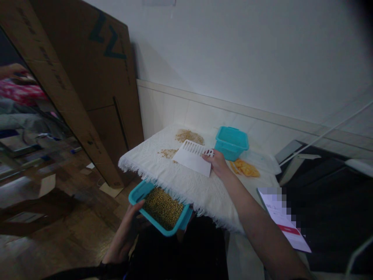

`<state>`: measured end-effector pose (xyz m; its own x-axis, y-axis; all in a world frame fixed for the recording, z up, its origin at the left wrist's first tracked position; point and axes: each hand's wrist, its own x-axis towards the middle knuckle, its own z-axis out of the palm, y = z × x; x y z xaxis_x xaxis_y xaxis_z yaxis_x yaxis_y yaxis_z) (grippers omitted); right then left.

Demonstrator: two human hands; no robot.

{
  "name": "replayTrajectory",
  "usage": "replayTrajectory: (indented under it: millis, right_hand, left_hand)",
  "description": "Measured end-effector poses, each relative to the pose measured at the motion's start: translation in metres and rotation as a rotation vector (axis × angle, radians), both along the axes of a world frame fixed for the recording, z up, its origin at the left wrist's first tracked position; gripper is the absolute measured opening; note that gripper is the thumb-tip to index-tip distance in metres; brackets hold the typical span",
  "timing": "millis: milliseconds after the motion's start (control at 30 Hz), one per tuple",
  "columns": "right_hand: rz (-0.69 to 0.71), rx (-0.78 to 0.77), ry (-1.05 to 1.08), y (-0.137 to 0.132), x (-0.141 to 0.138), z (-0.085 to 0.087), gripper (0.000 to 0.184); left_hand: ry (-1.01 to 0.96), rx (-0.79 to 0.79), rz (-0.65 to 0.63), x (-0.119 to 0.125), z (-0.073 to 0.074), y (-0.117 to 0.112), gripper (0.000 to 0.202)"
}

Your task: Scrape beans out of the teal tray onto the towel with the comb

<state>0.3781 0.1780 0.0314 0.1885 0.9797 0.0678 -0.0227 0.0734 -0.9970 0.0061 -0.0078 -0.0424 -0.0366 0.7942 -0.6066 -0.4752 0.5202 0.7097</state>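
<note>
Left hand point(127, 230) grips the teal tray point(136, 193) by its near rim; the tray, full of beans point(163, 208), hangs below the fringed edge of the cloth point(186, 186). The white scraper point(192, 158) lies on the cloth near loose grain point(189, 136), pinched by the right hand point(218, 163). Risk: the single-handed tray may tilt, spilling beans floorward.

Count: 2 hands, left hand point(128, 229) and right hand point(217, 163). 2 teal tubs: front tub point(136, 194) full of beans, back tub point(230, 149) on the cloth. 1 comb scraper point(192, 159). 2 loose grain heaps: big heap point(189, 136), small heap point(167, 153). 1 white cloth point(186, 182). 1 pile of yellow slices point(244, 168). 1 printed sheet point(287, 225). 1 cardboard box point(96, 77).
</note>
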Motion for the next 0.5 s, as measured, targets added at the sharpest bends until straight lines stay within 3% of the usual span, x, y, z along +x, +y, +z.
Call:
replayTrajectory:
  millis: [167, 500]
  right_hand:
    - [0.057, -0.016, 0.002, -0.005, -0.005, 0.002, 0.065]
    - [0.328, -0.051, 0.045, -0.023, -0.021, 0.013, 0.064]
  left_hand:
    - [0.032, 0.054, 0.013, 0.002, -0.001, -0.003, 0.092]
    - [0.015, 0.078, 0.047, -0.006, -0.012, -0.001, 0.103]
